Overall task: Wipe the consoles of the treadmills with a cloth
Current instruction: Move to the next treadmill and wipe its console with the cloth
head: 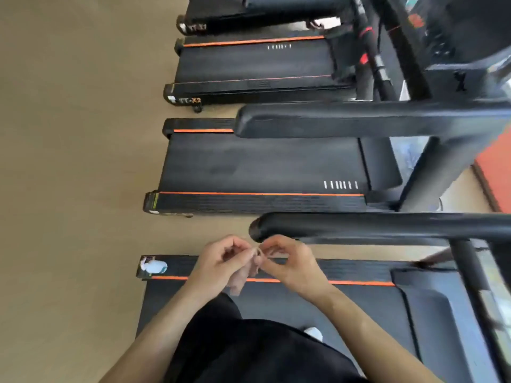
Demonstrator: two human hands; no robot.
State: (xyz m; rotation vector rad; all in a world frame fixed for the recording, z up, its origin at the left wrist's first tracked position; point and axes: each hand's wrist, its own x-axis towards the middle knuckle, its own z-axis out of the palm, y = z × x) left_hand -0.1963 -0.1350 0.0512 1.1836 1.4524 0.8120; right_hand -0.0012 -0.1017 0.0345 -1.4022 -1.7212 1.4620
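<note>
A small pale cloth (241, 277) hangs between my two hands above the belt of the nearest treadmill (276, 302). My left hand (221, 261) pinches its top edge from the left. My right hand (287, 261) pinches the same edge from the right, fingertips almost touching. A console (453, 31) of a farther treadmill shows at the top right, dark and blurred. The nearest treadmill's console is outside the frame.
Several black treadmills with orange stripes stand side by side. A black handrail (387, 225) runs just beyond my hands, another handrail (359, 120) farther off. A white spray bottle (154, 266) lies on the nearest treadmill's rear corner. Tan floor (77, 161) lies to the left.
</note>
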